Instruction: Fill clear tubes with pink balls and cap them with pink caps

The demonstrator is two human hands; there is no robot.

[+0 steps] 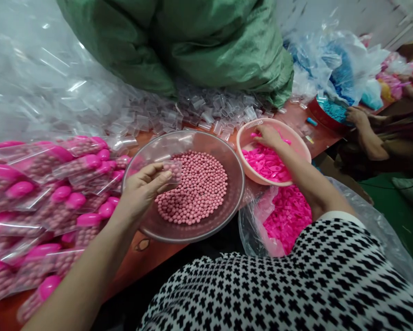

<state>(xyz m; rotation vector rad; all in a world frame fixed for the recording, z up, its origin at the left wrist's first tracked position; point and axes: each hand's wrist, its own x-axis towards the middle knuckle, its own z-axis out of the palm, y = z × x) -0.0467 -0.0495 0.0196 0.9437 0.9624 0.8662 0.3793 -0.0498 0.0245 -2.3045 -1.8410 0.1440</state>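
My left hand (142, 186) pinches a small clear plastic tube (173, 170) filled with pink balls, over the near left rim of a clear round bowl (234, 202) of pink balls (195, 186). My right hand (268, 136) reaches into a pale pink basket (297, 140) of bright pink caps (266, 163); its fingers are curled down among the caps, and I cannot see what they hold.
Filled tubes with pink caps (48, 202) are piled at the left. Empty clear tubes (206, 112) lie behind the bowl, below a green sack (199, 46). A clear bag of pink caps (287, 218) sits near me. Another person's hand (356, 115) works at the far right.
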